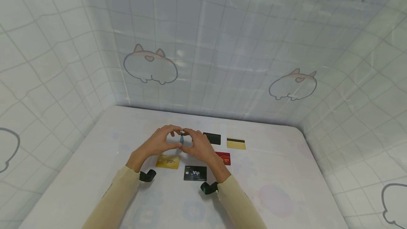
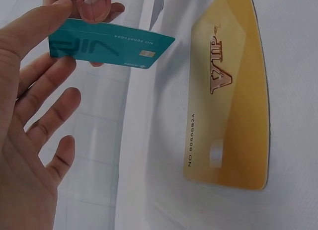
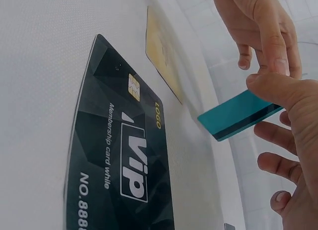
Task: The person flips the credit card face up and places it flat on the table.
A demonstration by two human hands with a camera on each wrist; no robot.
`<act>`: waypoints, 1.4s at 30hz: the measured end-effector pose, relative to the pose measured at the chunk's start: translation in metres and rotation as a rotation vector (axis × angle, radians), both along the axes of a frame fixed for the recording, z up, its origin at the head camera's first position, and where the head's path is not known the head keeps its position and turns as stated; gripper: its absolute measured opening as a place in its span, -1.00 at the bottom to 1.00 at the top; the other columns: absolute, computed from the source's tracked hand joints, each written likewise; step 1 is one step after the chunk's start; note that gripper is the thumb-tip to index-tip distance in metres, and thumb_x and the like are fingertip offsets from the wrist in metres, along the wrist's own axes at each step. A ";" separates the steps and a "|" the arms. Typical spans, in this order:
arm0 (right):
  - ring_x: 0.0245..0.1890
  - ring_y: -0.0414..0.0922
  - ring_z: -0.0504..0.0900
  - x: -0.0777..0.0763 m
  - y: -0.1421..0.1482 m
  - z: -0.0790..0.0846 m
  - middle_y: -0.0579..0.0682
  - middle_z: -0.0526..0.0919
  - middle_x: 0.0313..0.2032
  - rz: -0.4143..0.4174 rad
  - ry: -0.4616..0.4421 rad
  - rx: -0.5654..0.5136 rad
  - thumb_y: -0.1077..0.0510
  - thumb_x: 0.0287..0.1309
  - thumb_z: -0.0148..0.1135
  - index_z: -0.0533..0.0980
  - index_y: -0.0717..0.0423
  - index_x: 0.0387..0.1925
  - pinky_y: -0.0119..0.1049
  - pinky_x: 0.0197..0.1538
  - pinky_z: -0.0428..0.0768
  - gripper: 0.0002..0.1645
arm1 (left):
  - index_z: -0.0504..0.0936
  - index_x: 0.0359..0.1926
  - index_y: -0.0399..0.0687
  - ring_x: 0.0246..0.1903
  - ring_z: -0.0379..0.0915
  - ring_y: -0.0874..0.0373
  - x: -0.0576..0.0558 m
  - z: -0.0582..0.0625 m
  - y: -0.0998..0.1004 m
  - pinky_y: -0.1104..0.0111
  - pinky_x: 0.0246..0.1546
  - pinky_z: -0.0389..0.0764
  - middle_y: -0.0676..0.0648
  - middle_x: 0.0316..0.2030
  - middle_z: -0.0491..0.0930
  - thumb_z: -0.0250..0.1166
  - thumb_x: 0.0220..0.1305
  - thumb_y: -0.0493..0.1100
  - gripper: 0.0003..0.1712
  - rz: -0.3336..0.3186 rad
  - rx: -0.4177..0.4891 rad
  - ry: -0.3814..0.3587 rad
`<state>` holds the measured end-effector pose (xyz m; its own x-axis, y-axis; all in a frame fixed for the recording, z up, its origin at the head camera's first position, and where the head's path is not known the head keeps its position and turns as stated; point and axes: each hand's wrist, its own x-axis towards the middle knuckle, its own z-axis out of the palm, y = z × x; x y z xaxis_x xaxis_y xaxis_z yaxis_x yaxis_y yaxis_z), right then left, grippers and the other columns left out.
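Observation:
A teal VIP card is held up off the table, standing on edge between both hands. My left hand pinches it by thumb and index finger, its other fingers spread loose. From the opposite side, my right hand pinches the same card, whose dark-striped back shows in the right wrist view. Below the left hand lies a gold VIP card, flat on the table. Nearer the body is a black Vip card with a chip. A red VIP card lies partly hidden behind the right forearm.
Beyond the right hand lie a plain dark card and a gold card with a black stripe. The white table is enclosed by grid-patterned curtains at the back and both sides. A black camera mount sits at each wrist.

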<state>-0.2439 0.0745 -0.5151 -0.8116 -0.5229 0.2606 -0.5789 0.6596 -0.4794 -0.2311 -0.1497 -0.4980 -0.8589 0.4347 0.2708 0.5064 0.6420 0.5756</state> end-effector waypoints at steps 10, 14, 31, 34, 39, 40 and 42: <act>0.17 -0.09 0.49 0.000 0.001 -0.003 -0.19 0.57 0.21 0.014 -0.037 -0.024 -0.32 0.19 0.32 0.31 -0.23 0.45 0.12 0.27 0.39 -0.15 | 0.48 0.29 0.14 -0.03 0.49 -0.13 0.000 -0.002 0.001 0.00 -0.04 0.47 0.08 0.03 0.56 0.44 0.17 0.23 -0.28 -0.031 0.058 -0.017; 0.11 -0.10 0.49 0.000 0.003 -0.003 -0.18 0.58 0.16 0.026 -0.043 -0.052 -0.30 0.18 0.34 0.32 -0.23 0.43 0.04 0.19 0.42 -0.17 | 0.50 0.27 0.12 -0.01 0.49 -0.17 0.001 -0.002 0.001 -0.11 0.00 0.49 0.06 0.05 0.55 0.44 0.18 0.22 -0.31 -0.060 0.105 -0.035; 0.22 -0.05 0.57 0.004 0.004 0.001 -0.02 0.50 0.22 0.090 -0.207 -0.263 -0.04 0.18 0.43 0.23 -0.09 0.35 -0.14 0.25 0.53 -0.20 | 0.48 0.32 0.02 0.07 0.47 -0.15 0.004 -0.008 -0.005 -0.14 0.11 0.44 -0.17 0.15 0.55 0.44 0.16 0.25 -0.21 -0.070 0.134 -0.094; 0.20 -0.04 0.58 0.004 0.004 0.000 0.00 0.49 0.20 0.105 -0.213 -0.290 -0.02 0.18 0.44 0.21 -0.09 0.35 -0.13 0.24 0.54 -0.19 | 0.49 0.32 0.02 0.08 0.47 -0.14 0.004 -0.009 -0.005 -0.12 0.12 0.44 -0.18 0.16 0.55 0.44 0.17 0.23 -0.23 -0.076 0.137 -0.098; 0.17 -0.02 0.59 0.004 0.006 -0.001 -0.02 0.48 0.17 0.115 -0.229 -0.324 -0.02 0.18 0.44 0.20 -0.11 0.35 -0.17 0.21 0.56 -0.18 | 0.49 0.32 0.03 0.09 0.47 -0.12 0.004 -0.011 -0.004 -0.12 0.12 0.45 -0.13 0.16 0.54 0.44 0.17 0.24 -0.23 -0.067 0.133 -0.104; 0.16 -0.01 0.59 0.004 0.006 -0.001 -0.02 0.48 0.16 0.120 -0.232 -0.333 -0.02 0.18 0.44 0.20 -0.11 0.34 -0.18 0.21 0.56 -0.19 | 0.49 0.32 0.02 0.09 0.47 -0.10 0.004 -0.011 -0.004 -0.11 0.12 0.45 -0.10 0.16 0.54 0.43 0.17 0.25 -0.22 -0.065 0.131 -0.103; 0.15 0.02 0.61 0.005 0.007 -0.002 -0.02 0.48 0.15 0.132 -0.235 -0.355 -0.01 0.19 0.44 0.19 -0.09 0.35 -0.19 0.20 0.57 -0.18 | 0.49 0.32 0.01 0.10 0.47 -0.08 0.004 -0.012 -0.005 -0.10 0.12 0.45 -0.03 0.16 0.54 0.43 0.16 0.27 -0.20 -0.058 0.127 -0.105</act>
<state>-0.2393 0.0816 -0.5167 -0.8024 -0.5375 0.2594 -0.4956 0.3581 -0.7913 -0.2270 -0.1543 -0.5096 -0.8597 0.4524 0.2370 0.4736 0.5325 0.7015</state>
